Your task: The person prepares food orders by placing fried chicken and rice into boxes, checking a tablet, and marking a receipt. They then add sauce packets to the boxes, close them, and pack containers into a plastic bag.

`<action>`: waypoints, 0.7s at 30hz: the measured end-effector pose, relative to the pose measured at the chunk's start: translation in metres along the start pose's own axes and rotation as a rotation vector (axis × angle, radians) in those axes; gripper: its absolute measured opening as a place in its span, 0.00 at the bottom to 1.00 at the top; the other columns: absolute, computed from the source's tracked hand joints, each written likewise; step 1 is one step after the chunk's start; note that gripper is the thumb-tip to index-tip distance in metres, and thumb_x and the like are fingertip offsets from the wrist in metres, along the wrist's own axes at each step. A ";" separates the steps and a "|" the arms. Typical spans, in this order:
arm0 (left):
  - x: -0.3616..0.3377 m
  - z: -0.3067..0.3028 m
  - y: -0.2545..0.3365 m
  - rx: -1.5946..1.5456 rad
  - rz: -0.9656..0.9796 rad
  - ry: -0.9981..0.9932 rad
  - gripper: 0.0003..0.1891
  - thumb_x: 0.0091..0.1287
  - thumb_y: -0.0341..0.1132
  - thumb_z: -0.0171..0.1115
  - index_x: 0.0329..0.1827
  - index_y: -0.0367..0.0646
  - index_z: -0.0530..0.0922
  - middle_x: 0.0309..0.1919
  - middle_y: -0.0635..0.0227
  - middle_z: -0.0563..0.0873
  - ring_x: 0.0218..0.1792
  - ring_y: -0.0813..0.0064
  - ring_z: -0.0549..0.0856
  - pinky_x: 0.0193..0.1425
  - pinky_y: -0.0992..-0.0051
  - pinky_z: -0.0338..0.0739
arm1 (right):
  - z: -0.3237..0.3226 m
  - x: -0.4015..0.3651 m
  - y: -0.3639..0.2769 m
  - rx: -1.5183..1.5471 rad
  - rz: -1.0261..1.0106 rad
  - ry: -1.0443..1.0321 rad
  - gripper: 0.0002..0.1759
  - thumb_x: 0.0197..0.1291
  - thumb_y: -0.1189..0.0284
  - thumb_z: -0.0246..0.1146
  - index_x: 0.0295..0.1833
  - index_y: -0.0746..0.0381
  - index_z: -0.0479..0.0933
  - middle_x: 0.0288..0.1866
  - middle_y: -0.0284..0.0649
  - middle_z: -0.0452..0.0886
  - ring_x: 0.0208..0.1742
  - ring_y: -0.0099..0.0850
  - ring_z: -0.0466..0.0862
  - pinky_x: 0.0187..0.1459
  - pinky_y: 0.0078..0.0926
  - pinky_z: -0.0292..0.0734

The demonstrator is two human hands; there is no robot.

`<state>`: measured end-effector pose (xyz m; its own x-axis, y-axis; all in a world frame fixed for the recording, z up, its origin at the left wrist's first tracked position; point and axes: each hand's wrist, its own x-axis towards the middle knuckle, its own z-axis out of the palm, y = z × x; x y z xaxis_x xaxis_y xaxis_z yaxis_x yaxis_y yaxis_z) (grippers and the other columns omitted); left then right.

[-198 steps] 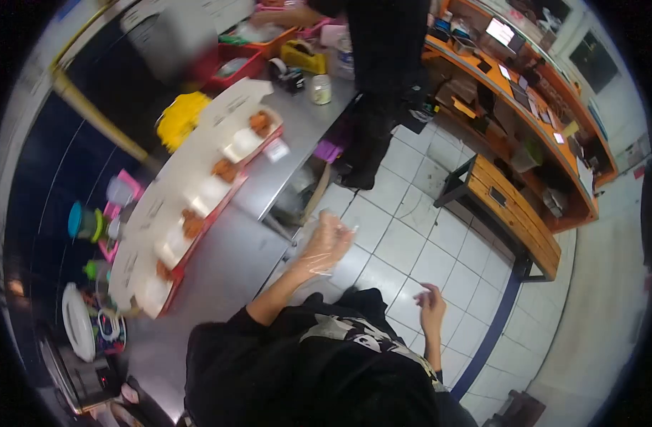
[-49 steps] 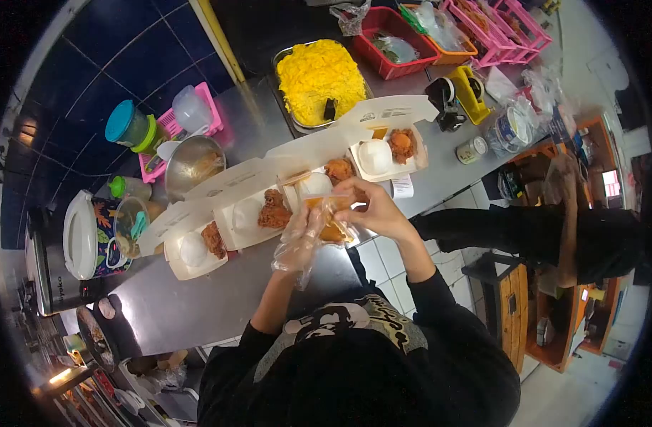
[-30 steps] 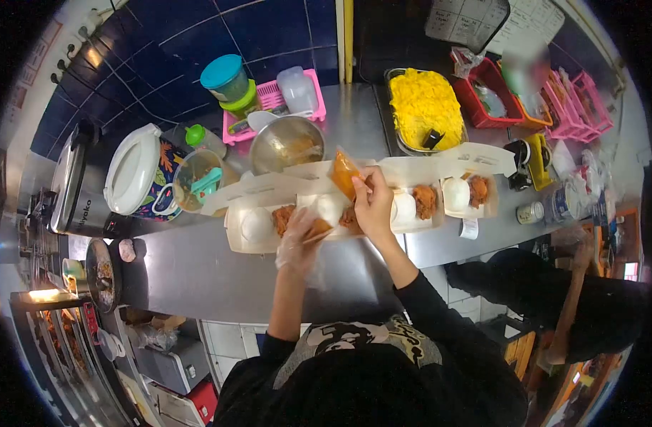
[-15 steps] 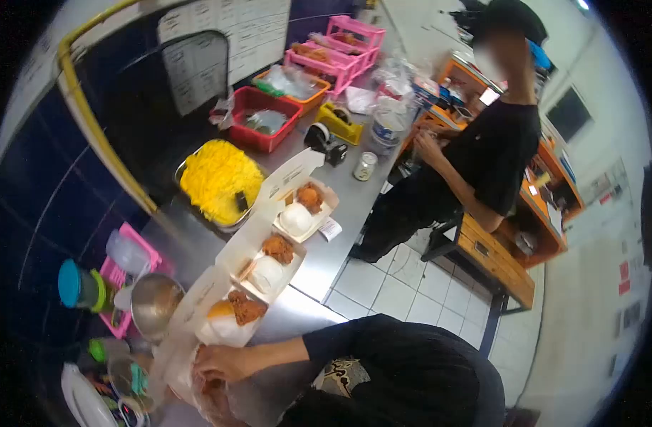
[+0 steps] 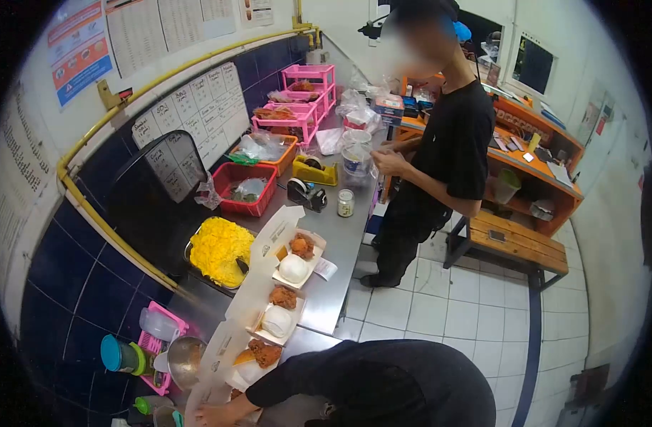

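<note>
**Right hand on the nearest meal box, low at the frame's edge**

From my seat at the feed, only the right hand [image 5: 213, 414] shows. It lies at the very bottom of the view, on the nearest box [image 5: 201, 390], with the black sleeve running back to the body. I cannot tell whether the fingers are grasping anything or lying loose, because they are small and partly cut off. The left hand is out of sight.

That box is the near end of a row of open white boxes along the steel counter [image 5: 343, 238]. The next three boxes [image 5: 276, 313] each hold a white rice mound and a piece of fried chicken. A metal bowl [image 5: 183, 356] and a teal-lidded container [image 5: 116, 354] stand just left of the row. Further along, a tray of yellow rice [image 5: 217, 249] sits beside the box lids. Beyond it are a red bin [image 5: 244, 188], a tape dispenser [image 5: 308, 194] and a small can [image 5: 346, 203]. At the far end a co-worker [image 5: 447, 149] in black stands at the counter with both hands raised before the chest.
</note>
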<state>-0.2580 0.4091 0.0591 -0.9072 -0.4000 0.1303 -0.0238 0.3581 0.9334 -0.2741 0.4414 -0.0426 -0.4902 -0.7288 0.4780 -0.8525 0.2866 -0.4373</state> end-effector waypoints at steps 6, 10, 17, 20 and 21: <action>-0.059 0.030 0.038 0.199 0.366 0.281 0.15 0.67 0.36 0.57 0.52 0.37 0.75 0.45 0.58 0.80 0.47 0.64 0.80 0.53 0.66 0.75 | -0.046 -0.078 -0.010 0.087 -0.105 0.061 0.11 0.54 0.71 0.61 0.43 0.61 0.74 0.40 0.49 0.76 0.44 0.45 0.79 0.49 0.42 0.74; -0.136 0.087 0.058 0.188 0.538 0.289 0.14 0.67 0.35 0.56 0.51 0.37 0.75 0.44 0.58 0.80 0.47 0.63 0.80 0.53 0.66 0.75 | -0.116 -0.254 0.004 0.382 -0.207 0.507 0.18 0.46 0.80 0.62 0.46 0.64 0.74 0.42 0.49 0.75 0.47 0.45 0.77 0.50 0.39 0.74; -0.351 0.296 0.014 0.167 0.503 -0.251 0.13 0.67 0.34 0.55 0.51 0.36 0.75 0.44 0.57 0.80 0.46 0.61 0.80 0.54 0.65 0.75 | -0.314 -0.644 -0.067 0.615 0.940 0.388 0.20 0.42 0.91 0.56 0.45 0.67 0.75 0.39 0.41 0.80 0.37 0.28 0.83 0.35 0.25 0.80; -0.468 0.405 0.067 0.359 0.271 -0.665 0.13 0.60 0.29 0.58 0.47 0.35 0.73 0.38 0.55 0.81 0.38 0.57 0.82 0.45 0.62 0.76 | -0.367 -0.760 -0.104 0.650 1.092 0.728 0.19 0.46 0.91 0.55 0.45 0.66 0.77 0.39 0.39 0.82 0.38 0.26 0.84 0.35 0.23 0.81; -0.506 0.431 0.098 0.313 0.358 -0.817 0.13 0.60 0.29 0.59 0.48 0.38 0.73 0.39 0.54 0.81 0.39 0.56 0.82 0.46 0.61 0.76 | -0.388 -0.789 -0.117 0.553 1.126 0.797 0.18 0.47 0.90 0.55 0.44 0.66 0.77 0.39 0.39 0.82 0.39 0.25 0.84 0.36 0.23 0.80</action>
<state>0.0178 1.0105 -0.0601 -0.8929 0.4501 0.0068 0.3094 0.6025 0.7357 0.1415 1.2240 -0.0729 -0.9529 0.2868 -0.0986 0.1192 0.0552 -0.9913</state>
